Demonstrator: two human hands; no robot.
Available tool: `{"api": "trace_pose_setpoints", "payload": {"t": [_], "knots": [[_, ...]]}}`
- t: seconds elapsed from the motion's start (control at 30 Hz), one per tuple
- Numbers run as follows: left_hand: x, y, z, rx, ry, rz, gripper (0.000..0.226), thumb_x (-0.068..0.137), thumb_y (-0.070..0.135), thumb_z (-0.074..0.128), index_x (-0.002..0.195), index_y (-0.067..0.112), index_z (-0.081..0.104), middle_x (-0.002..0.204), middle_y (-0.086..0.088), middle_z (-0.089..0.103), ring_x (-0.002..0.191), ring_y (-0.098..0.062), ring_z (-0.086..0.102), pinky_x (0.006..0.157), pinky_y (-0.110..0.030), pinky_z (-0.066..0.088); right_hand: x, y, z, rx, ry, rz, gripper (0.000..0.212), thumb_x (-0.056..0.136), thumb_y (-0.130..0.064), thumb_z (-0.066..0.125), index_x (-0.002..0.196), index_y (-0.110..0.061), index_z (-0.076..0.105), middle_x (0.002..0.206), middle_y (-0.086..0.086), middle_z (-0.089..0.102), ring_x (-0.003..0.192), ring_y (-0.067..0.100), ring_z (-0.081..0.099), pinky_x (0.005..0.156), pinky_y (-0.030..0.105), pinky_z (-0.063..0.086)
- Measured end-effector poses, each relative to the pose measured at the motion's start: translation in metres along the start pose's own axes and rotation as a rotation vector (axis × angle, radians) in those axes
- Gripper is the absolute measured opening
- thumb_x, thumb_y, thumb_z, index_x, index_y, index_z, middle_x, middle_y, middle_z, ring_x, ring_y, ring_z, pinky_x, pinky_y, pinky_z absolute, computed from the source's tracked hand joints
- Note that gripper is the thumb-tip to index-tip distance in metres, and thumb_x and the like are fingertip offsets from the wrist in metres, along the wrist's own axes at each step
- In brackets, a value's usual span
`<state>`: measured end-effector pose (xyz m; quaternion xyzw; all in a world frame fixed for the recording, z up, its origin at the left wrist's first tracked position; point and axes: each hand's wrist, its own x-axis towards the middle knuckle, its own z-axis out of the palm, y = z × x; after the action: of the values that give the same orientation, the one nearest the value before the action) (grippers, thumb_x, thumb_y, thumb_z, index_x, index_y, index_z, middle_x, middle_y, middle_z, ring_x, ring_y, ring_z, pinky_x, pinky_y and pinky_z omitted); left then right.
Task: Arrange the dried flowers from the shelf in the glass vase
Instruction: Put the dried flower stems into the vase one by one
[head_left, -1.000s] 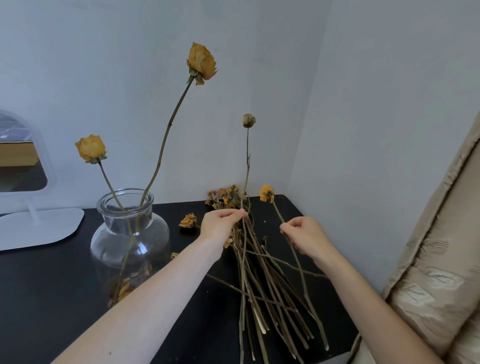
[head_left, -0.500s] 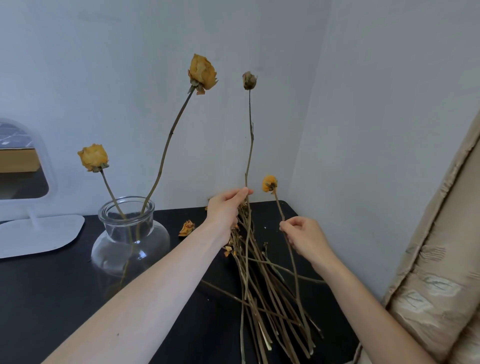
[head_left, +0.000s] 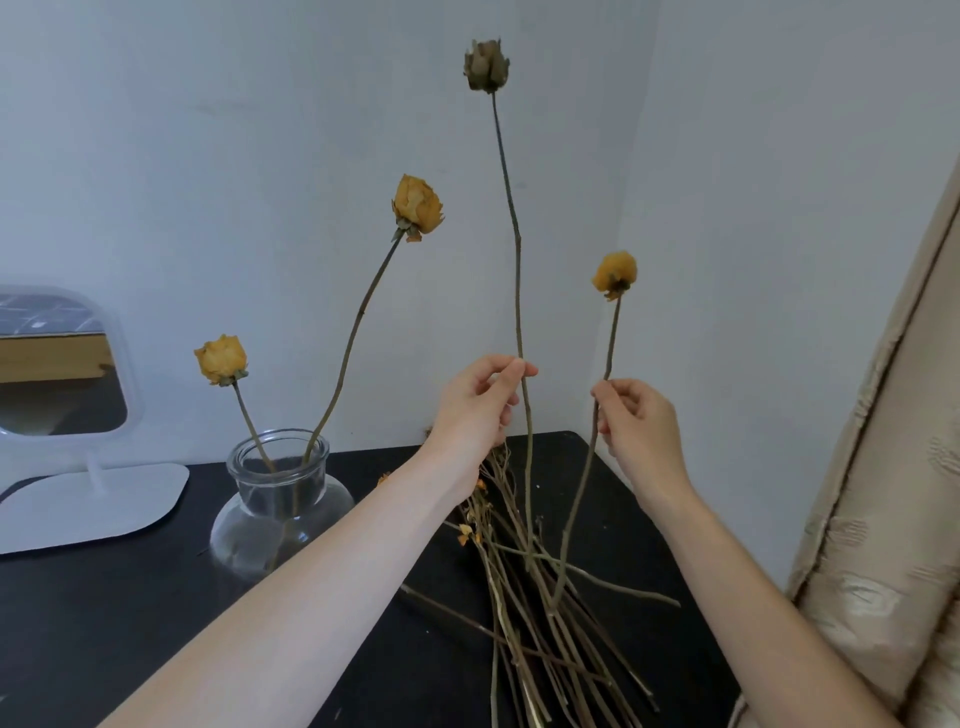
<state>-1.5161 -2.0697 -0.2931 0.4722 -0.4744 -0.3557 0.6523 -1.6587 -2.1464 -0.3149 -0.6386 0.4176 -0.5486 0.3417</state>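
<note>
A round glass vase (head_left: 283, 501) stands on the black shelf top (head_left: 104, 623) at the left with two dried yellow roses in it: a short one (head_left: 221, 358) and a tall leaning one (head_left: 417, 205). My left hand (head_left: 478, 402) pinches the stem of a long grey-brown dried flower (head_left: 485, 65), held upright. My right hand (head_left: 636, 421) pinches the stem of a shorter yellow dried flower (head_left: 615, 273). Both stem ends hang down to the pile of dried stems (head_left: 530, 623) lying on the shelf beneath my hands.
A white stand mirror (head_left: 62, 395) sits at the far left on the shelf. The white wall corner is close behind the pile. A beige patterned curtain (head_left: 883, 493) hangs at the right edge. Loose petals lie near the pile.
Both hands have risen from the pile, each lifting its flower upright; the grey-brown flower is now much higher, and the yellow one stands up beside it.
</note>
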Motion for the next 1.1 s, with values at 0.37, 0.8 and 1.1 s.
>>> {"api": "trace_pose_setpoints", "payload": {"t": [0.37,0.8,1.1], "knots": [[-0.057,0.063,-0.035,0.099,-0.057,0.199,0.019,0.094,0.025,0.048,0.084,0.022,0.063,0.054,0.014,0.046,0.047,0.000,0.040,0.038,-0.011,0.030,-0.017,-0.074,0.008,0.252,-0.014,-0.130,0.013,0.091,-0.022,0.053,0.082,-0.021,0.062,0.056,-0.009,0.051,0.044,-0.004,0.046,0.043,0.008,0.036],[-0.063,0.145,-0.131,0.245,0.465,0.327,0.025,0.098,0.019,0.043,0.077,0.019,0.058,0.063,0.002,0.041,0.033,-0.001,0.027,0.032,-0.011,0.020,-0.031,-0.164,0.072,0.411,-0.185,-0.279,0.018,0.093,-0.022,0.050,0.077,-0.020,0.058,0.053,-0.009,0.049,0.042,0.001,0.037,0.047,0.014,0.031],[-0.049,0.169,-0.155,0.356,0.516,0.378,0.026,0.099,0.022,0.040,0.078,0.022,0.055,0.067,0.000,0.049,0.032,-0.002,0.030,0.032,-0.011,0.023,-0.025,-0.178,0.090,0.416,-0.138,-0.391,0.020,0.095,-0.021,0.046,0.076,-0.022,0.051,0.059,-0.009,0.052,0.043,-0.003,0.043,0.049,0.011,0.033]]}}
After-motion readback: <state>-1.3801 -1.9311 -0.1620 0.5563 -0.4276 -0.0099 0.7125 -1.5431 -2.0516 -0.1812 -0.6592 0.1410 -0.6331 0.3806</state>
